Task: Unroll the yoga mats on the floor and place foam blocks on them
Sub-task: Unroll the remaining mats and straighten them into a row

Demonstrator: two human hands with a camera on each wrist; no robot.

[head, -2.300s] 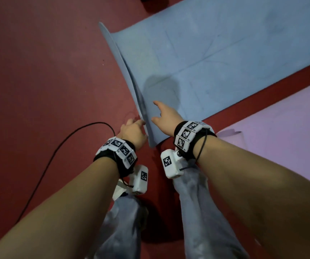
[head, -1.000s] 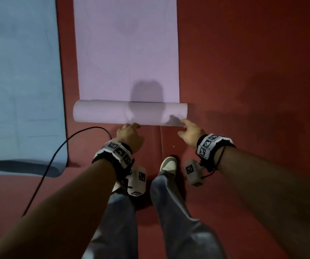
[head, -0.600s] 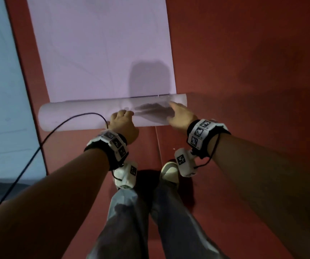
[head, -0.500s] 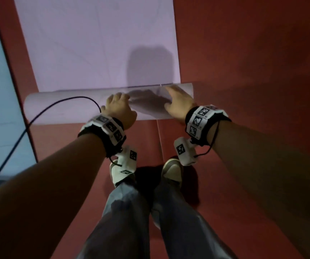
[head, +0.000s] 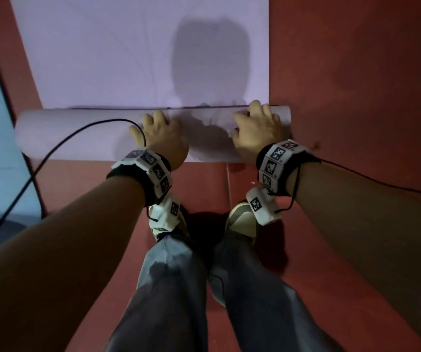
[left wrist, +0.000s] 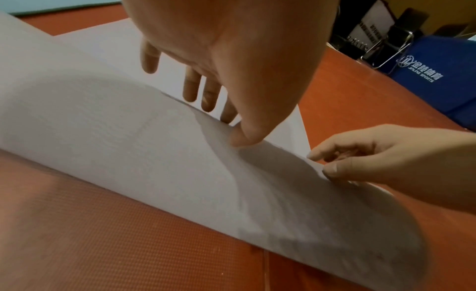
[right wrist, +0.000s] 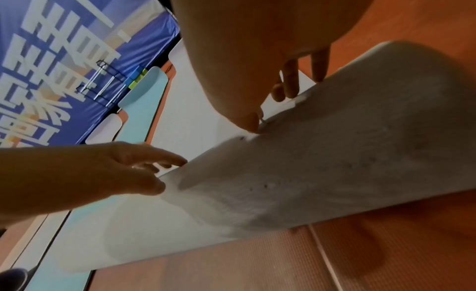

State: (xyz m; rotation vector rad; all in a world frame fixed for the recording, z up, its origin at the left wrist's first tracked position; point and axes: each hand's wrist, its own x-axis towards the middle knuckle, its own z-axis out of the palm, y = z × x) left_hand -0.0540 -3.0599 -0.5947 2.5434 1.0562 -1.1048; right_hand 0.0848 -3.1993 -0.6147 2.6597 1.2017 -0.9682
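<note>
Lilac mat (head: 141, 59) mid-frame, roll (head: 77, 135) at your feet | left hand (head: 161, 138), right hand (head: 255, 128): fingers spread flat, apparently pressing to push it open | blocks unseen

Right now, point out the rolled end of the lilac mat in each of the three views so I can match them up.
Head: the roll lies across the middle, under both hands.
Left wrist: the roll runs diagonally from upper left to lower right.
Right wrist: the roll slants from lower left to upper right.
Shared landmark: the left hand resting on the roll.
</note>
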